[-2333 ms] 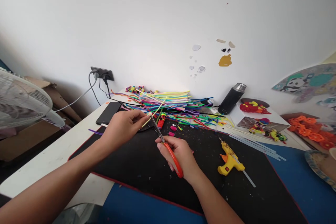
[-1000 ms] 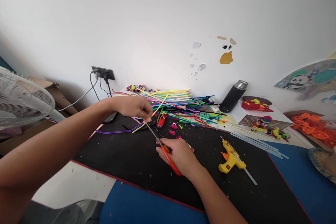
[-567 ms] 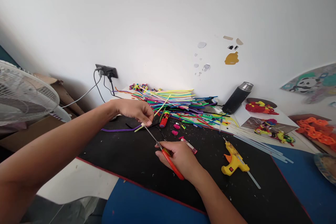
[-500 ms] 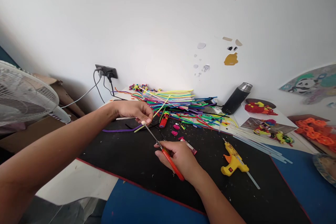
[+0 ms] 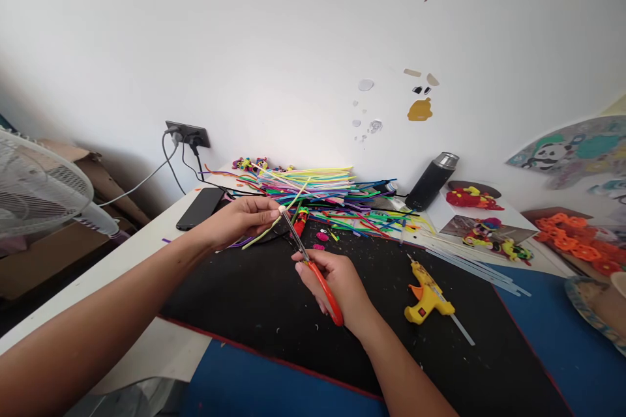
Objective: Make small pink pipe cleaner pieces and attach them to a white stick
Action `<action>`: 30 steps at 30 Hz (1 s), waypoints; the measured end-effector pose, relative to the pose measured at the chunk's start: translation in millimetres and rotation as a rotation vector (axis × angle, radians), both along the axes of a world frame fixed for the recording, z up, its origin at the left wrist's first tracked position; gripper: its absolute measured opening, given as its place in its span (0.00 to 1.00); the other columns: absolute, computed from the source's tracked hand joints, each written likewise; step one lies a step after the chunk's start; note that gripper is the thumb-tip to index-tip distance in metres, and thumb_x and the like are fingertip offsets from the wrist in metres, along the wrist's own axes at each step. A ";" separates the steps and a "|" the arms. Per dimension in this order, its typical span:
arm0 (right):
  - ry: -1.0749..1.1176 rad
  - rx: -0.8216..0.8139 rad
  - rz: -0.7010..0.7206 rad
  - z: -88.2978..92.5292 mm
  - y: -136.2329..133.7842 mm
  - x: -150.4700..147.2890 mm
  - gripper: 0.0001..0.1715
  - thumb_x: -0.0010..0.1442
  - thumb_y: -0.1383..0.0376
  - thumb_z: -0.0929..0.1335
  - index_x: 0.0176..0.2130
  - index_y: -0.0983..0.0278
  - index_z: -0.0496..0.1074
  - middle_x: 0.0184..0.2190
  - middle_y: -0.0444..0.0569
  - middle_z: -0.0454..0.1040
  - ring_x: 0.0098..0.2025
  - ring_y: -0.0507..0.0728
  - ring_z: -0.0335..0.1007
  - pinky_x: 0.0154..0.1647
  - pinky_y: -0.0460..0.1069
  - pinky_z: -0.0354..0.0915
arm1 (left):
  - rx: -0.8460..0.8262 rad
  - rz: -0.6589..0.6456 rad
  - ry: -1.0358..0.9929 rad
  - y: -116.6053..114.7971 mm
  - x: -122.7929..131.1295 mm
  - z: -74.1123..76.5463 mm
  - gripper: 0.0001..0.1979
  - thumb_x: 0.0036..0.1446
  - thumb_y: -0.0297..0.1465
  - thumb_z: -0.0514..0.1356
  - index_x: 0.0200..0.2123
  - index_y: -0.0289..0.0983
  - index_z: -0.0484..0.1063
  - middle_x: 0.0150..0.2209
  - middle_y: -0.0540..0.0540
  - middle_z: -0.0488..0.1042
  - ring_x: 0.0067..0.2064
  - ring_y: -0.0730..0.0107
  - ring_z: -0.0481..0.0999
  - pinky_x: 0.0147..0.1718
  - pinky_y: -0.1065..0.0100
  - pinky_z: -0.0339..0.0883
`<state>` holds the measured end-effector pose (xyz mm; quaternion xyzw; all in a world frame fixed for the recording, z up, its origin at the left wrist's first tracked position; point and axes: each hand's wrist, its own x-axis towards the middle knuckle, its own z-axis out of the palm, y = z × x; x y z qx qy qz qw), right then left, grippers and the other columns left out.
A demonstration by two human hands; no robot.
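Note:
My left hand [image 5: 252, 216] is pinched on a pale yellow pipe cleaner [image 5: 264, 232], whose ends stick out on both sides of the fingers. A small whitish tip [image 5: 282, 209] shows at the fingertips, too small to make out fully. Wrapped in my right hand [image 5: 345, 283] are scissors [image 5: 327, 293] with red-orange handles. Their blades point up and left and reach that whitish tip; whether they touch it I cannot tell. Just behind the blades lies a red pipe-cleaner figure [image 5: 300, 221], partly covered. Small pink pieces [image 5: 321, 236] rest beside it on the black mat [image 5: 244, 293].
A heap of coloured pipe cleaners [image 5: 313, 182] lies along the wall. On the right are a yellow glue gun [image 5: 428, 296], clear glue sticks [image 5: 482, 270], a black flask [image 5: 433, 182] and a white box [image 5: 489, 218]. A phone [image 5: 199, 208] and a fan [image 5: 44, 182] are at left.
The view has shifted, and the phone behind my left forearm now shows. The scissors have turned steeper, blades closer to upright, still at the left fingertips. Both hands keep their hold.

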<state>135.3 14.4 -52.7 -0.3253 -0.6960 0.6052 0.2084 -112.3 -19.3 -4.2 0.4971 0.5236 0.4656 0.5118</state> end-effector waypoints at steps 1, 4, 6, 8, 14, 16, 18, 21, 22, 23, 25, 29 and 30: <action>-0.002 0.004 0.001 0.3 0.1 0.3 0.22 0.61 0.53 0.72 0.48 0.64 0.81 0.15 0.37 0.62 0.12 0.48 0.56 0.13 0.43 0.56 | 0.009 0.004 0.023 -1.0 0.3 1.2 0.20 0.54 0.49 0.71 0.31 0.37 0.75 0.19 0.55 0.60 0.20 0.79 0.49 0.19 0.75 0.39; -0.004 0.031 -0.006 -0.1 0.5 1.5 0.20 0.62 0.54 0.72 0.48 0.64 0.81 0.16 0.37 0.63 0.13 0.48 0.58 0.14 0.43 0.56 | 0.034 0.014 0.060 -1.5 -1.1 2.1 0.21 0.56 0.50 0.69 0.29 0.37 0.74 0.20 0.54 0.61 0.20 0.79 0.50 0.19 0.74 0.40; -0.007 0.045 0.000 -1.5 0.9 1.8 0.20 0.63 0.54 0.71 0.49 0.63 0.81 0.16 0.37 0.63 0.13 0.48 0.58 0.14 0.43 0.57 | 0.036 0.021 0.072 -0.2 -3.0 1.2 0.21 0.57 0.49 0.69 0.31 0.37 0.74 0.21 0.54 0.61 0.21 0.79 0.52 0.19 0.74 0.41; -0.015 0.057 0.011 -2.8 1.1 1.7 0.20 0.64 0.55 0.71 0.50 0.63 0.81 0.16 0.37 0.63 0.13 0.48 0.59 0.15 0.43 0.57 | 0.020 0.018 0.084 1.3 -4.7 0.1 0.19 0.56 0.48 0.70 0.32 0.37 0.74 0.22 0.54 0.61 0.21 0.79 0.53 0.19 0.74 0.41; 0.014 -0.004 0.053 -2.0 1.2 3.0 0.22 0.64 0.51 0.71 0.50 0.62 0.79 0.19 0.37 0.65 0.14 0.47 0.60 0.15 0.42 0.56 | 0.037 0.050 0.068 5.1 -0.5 0.2 0.19 0.54 0.46 0.72 0.30 0.36 0.75 0.22 0.51 0.66 0.22 0.78 0.57 0.20 0.74 0.44; 0.070 -0.077 0.099 -1.3 1.8 4.6 0.26 0.64 0.47 0.71 0.50 0.62 0.78 0.20 0.38 0.67 0.14 0.47 0.61 0.15 0.42 0.56 | 0.061 0.073 0.056 6.7 3.3 1.3 0.19 0.53 0.46 0.73 0.29 0.35 0.75 0.22 0.50 0.68 0.22 0.78 0.57 0.20 0.74 0.44; 0.129 -0.154 0.141 -0.4 2.6 6.1 0.29 0.63 0.44 0.72 0.50 0.64 0.77 0.21 0.38 0.68 0.14 0.47 0.61 0.15 0.42 0.57 | 0.088 0.098 0.031 8.8 7.5 2.8 0.20 0.50 0.45 0.74 0.27 0.35 0.76 0.22 0.50 0.68 0.21 0.78 0.57 0.20 0.74 0.44; 0.207 -0.233 0.162 2.5 3.6 7.4 0.30 0.62 0.43 0.72 0.49 0.65 0.76 0.21 0.38 0.69 0.13 0.47 0.61 0.14 0.42 0.56 | 0.129 0.148 -0.011 13.1 14.7 5.6 0.19 0.48 0.43 0.75 0.26 0.34 0.75 0.20 0.51 0.68 0.20 0.79 0.55 0.19 0.73 0.42; 0.227 -0.248 0.162 4.1 3.8 7.6 0.30 0.62 0.43 0.72 0.48 0.65 0.76 0.20 0.38 0.69 0.13 0.47 0.60 0.13 0.42 0.56 | 0.141 0.165 -0.029 14.9 17.6 6.7 0.19 0.48 0.43 0.75 0.26 0.34 0.75 0.20 0.51 0.68 0.20 0.80 0.54 0.19 0.74 0.42; 0.244 -0.259 0.161 6.0 4.0 7.8 0.30 0.63 0.43 0.71 0.48 0.65 0.76 0.19 0.37 0.68 0.12 0.47 0.60 0.13 0.42 0.55 | 0.154 0.184 -0.050 16.7 20.7 7.8 0.19 0.47 0.42 0.75 0.26 0.34 0.75 0.20 0.51 0.68 0.20 0.80 0.54 0.19 0.74 0.41; 0.271 -0.270 0.155 9.8 4.5 8.1 0.31 0.63 0.42 0.70 0.48 0.66 0.75 0.18 0.37 0.67 0.12 0.48 0.60 0.12 0.42 0.55 | 0.179 0.215 -0.095 21.1 27.8 10.1 0.19 0.47 0.41 0.76 0.25 0.34 0.74 0.20 0.52 0.68 0.19 0.82 0.52 0.19 0.74 0.41; 0.336 -0.297 0.128 14.3 6.4 9.2 0.31 0.64 0.43 0.70 0.48 0.66 0.75 0.17 0.37 0.67 0.12 0.48 0.60 0.12 0.42 0.56 | 0.204 0.217 -0.138 32.3 42.5 14.2 0.19 0.46 0.40 0.76 0.24 0.33 0.73 0.19 0.52 0.67 0.19 0.83 0.51 0.18 0.73 0.39; 0.353 -0.304 0.123 14.4 7.0 9.4 0.30 0.64 0.43 0.70 0.48 0.66 0.74 0.18 0.37 0.68 0.12 0.48 0.60 0.12 0.42 0.56 | 0.209 0.218 -0.143 35.6 45.6 15.3 0.18 0.47 0.39 0.76 0.24 0.33 0.73 0.19 0.52 0.67 0.19 0.83 0.52 0.18 0.73 0.39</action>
